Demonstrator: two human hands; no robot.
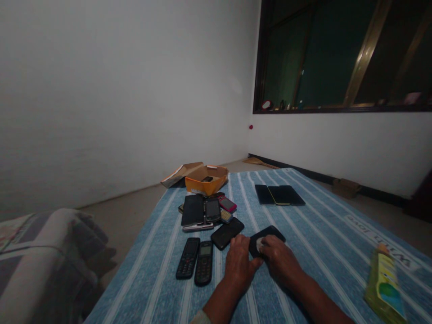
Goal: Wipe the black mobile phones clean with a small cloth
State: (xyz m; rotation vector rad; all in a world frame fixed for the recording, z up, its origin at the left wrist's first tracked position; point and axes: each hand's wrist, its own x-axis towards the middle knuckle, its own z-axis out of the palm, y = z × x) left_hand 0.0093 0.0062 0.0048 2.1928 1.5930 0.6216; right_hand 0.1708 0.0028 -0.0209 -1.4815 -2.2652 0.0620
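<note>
A dark smartphone (272, 232) lies on the striped cloth between my hands. My left hand (239, 262) grips its left end, with the thumb along the near edge. In my right hand (281, 261), the bent fingers press a small white wipe (259, 244) onto the phone's surface. Just beyond my left hand is another black smartphone (227, 233), lying flat. Two black keypad phones, one on the left (188, 258) and one closer to my hand (204, 263), rest side by side to the left.
A pile of phones with a black one (193, 209) and a pink one (227, 204) sits farther back. Behind it stands an open orange box (202, 185). Dark flat devices (286, 195) lie at the back right. A yellow-green bottle (384, 285) is at the right.
</note>
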